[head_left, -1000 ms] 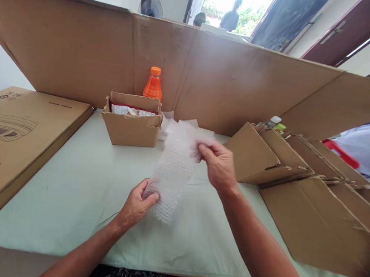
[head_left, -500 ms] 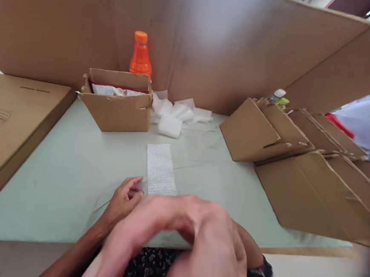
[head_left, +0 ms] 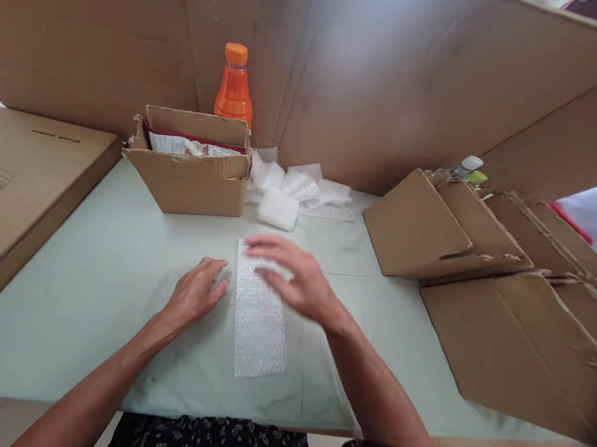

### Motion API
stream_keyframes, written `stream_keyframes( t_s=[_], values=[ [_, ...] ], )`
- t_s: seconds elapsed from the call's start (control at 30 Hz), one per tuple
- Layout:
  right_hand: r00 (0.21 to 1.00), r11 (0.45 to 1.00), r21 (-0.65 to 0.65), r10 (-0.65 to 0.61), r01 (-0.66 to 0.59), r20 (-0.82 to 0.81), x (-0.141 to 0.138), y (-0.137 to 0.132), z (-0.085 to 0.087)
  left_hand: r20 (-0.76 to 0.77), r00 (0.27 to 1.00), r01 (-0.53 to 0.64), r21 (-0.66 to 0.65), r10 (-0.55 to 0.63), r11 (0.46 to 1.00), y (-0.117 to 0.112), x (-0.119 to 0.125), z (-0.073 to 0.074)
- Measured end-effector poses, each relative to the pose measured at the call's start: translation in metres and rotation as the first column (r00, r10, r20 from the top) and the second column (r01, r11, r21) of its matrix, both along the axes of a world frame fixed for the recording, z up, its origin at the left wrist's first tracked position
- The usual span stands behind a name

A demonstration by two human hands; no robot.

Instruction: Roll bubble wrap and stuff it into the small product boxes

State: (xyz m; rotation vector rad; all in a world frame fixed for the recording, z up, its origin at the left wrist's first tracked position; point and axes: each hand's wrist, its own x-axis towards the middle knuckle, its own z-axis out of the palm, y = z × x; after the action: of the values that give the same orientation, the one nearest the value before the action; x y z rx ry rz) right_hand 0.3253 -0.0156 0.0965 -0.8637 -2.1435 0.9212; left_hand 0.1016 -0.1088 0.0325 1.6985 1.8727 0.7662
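Note:
A long strip of bubble wrap (head_left: 260, 334) lies flat on the table in front of me. My right hand (head_left: 299, 276), slightly blurred, is over the upper part of the strip with its fingers stretched to the left, holding nothing; whether it touches the wrap I cannot tell. Just left of the strip is my left hand (head_left: 197, 291), empty, its fingers apart and pointing toward the wrap. Behind the strip rests a pile of folded bubble wrap pieces (head_left: 279, 208).
An open cardboard box (head_left: 193, 184) with printed packets stands back left, an orange bottle (head_left: 235, 94) behind it. Cardboard bins (head_left: 417, 226) with small bottles (head_left: 469, 167) line the right side. A large flat carton (head_left: 48, 183) lies left; cardboard walls (head_left: 366, 84) close the back.
My right hand, formerly close to the camera and low in view, has moved forward and down over the bubble wrap. My left hand has shifted slightly away from me, and the whole strip now shows.

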Motion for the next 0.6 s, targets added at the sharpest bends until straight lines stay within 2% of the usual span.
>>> stream_keyframes(
  t_s=[0.13,0.23,0.33,0.43,0.53,0.6],
  values=[
    [0.972,0.982,0.105,-0.172,0.156,0.158,-0.007,0.075,-0.025,-0.188,0.981,0.019,-0.112,-0.040,0.994,0.025,0.013,0.009],
    [0.911,0.944,0.251,-0.287,0.215,0.297,-0.015,0.112,-0.049,-0.334,0.938,0.031,-0.172,-0.088,0.985,0.044,0.029,0.013],
    [0.885,0.895,0.363,-0.371,0.260,0.280,-0.009,0.126,-0.061,-0.405,0.906,0.040,-0.202,-0.120,0.979,0.057,0.041,0.013],
    [0.895,0.862,0.406,-0.404,0.303,0.191,0.011,0.126,-0.059,-0.403,0.904,0.056,-0.219,-0.142,0.974,0.065,0.047,0.011],
    [0.900,0.895,0.415,-0.308,0.164,0.308,0.021,0.124,-0.057,-0.400,0.907,0.052,-0.207,-0.133,0.977,0.074,0.049,0.010],
    [0.891,0.925,0.368,-0.247,0.098,0.382,0.015,0.125,-0.060,-0.405,0.909,0.025,-0.177,-0.096,0.984,0.083,0.049,0.009]
  ],
)
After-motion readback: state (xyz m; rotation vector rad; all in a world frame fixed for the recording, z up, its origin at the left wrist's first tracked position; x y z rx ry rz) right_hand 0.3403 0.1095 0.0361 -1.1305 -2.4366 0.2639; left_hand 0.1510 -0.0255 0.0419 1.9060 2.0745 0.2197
